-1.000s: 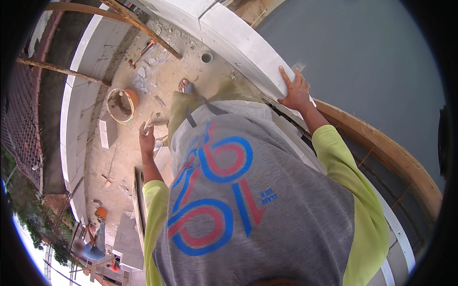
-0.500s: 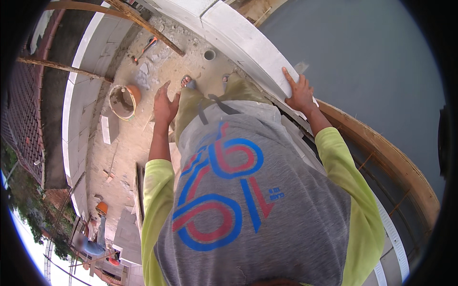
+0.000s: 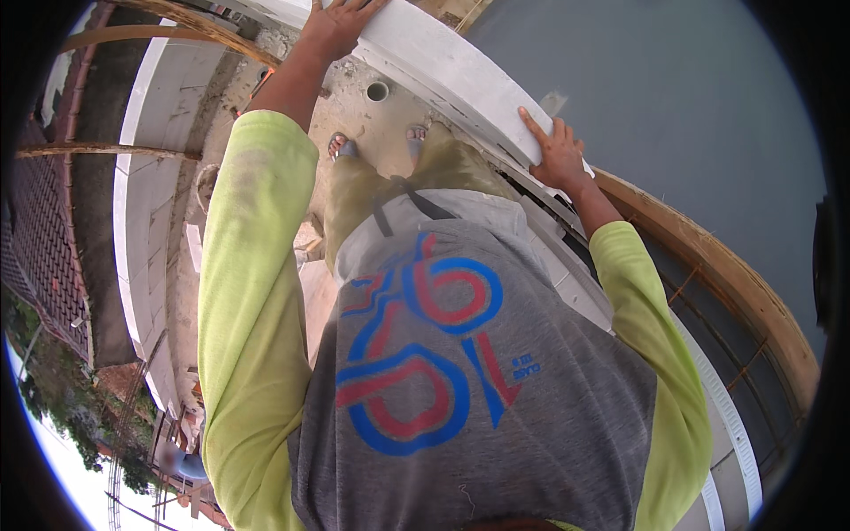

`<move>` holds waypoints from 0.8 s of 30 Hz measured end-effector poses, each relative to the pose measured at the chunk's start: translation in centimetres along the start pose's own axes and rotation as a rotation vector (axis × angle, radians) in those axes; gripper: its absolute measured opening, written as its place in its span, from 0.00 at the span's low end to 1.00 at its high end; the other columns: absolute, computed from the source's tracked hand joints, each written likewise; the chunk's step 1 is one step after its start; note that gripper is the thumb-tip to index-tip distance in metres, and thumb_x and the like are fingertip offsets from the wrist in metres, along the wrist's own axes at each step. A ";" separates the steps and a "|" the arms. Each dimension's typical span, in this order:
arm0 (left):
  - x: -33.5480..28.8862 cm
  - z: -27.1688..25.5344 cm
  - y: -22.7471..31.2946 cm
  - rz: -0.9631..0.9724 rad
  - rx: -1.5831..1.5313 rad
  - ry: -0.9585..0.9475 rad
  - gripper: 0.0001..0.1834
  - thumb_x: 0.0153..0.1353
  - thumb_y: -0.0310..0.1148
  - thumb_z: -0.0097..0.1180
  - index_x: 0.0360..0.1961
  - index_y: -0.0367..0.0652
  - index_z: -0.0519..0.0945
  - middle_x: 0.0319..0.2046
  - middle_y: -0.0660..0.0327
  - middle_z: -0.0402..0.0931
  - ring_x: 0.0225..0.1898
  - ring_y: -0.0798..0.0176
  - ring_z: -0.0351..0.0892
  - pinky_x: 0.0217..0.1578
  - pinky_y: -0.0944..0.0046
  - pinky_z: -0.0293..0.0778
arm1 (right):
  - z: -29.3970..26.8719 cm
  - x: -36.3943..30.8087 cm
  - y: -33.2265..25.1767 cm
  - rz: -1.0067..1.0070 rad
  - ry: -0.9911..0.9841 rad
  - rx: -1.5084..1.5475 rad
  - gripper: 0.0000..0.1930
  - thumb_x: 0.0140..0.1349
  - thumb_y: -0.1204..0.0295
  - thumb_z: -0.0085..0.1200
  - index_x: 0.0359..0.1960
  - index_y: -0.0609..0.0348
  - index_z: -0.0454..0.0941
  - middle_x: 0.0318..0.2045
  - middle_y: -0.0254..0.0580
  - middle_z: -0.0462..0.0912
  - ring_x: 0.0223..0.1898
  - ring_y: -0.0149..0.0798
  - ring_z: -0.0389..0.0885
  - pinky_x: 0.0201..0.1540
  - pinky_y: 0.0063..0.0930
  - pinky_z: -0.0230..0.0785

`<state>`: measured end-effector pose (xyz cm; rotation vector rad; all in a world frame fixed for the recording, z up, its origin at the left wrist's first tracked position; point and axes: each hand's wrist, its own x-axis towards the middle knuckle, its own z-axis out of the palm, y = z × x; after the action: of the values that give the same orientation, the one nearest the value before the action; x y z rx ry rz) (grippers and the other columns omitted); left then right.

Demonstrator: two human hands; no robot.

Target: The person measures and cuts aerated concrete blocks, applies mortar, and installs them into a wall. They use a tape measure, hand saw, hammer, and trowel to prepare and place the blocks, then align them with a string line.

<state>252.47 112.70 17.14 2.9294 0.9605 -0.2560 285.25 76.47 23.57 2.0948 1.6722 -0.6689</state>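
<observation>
A long white wall block (image 3: 452, 71) forms the top course of a low wall, running from the top of the view toward my right side. My left arm reaches far forward, and my left hand (image 3: 341, 25) lies on the wall top with its fingers stretched out, partly cut off by the upper edge. At the block's nearer end, my right hand (image 3: 560, 157) rests with fingers spread over its top and corner. Both hands are on the block's surface, with nothing else seen in them.
Beyond the wall spreads a smooth grey surface (image 3: 655, 106), edged by a curved wooden board (image 3: 708, 252) with rebar beside it. A round pipe opening (image 3: 377, 91) is in the dirt ahead of my sandalled feet. Left are a partly hidden bucket (image 3: 205, 188), another block wall (image 3: 146, 177) and wooden poles (image 3: 106, 151).
My left hand has swung up and forward from above the dirt onto the wall top. The left sleeve now covers most of the bucket. My right hand stays on the block's end.
</observation>
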 end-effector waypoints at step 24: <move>0.5 -1.0 -0.9 0.002 -0.131 -0.060 0.43 0.65 0.28 0.60 0.82 0.59 0.65 0.85 0.67 0.55 0.85 0.51 0.51 0.77 0.27 0.58 | 0.1 0.5 -0.2 -0.005 -0.045 -0.033 0.64 0.52 0.66 0.77 0.85 0.06 0.46 0.68 0.58 0.65 0.70 0.62 0.68 0.67 0.68 0.65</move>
<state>252.48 113.79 18.08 2.7876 0.9282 -0.2679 285.14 76.85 23.21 2.0378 1.6536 -0.6806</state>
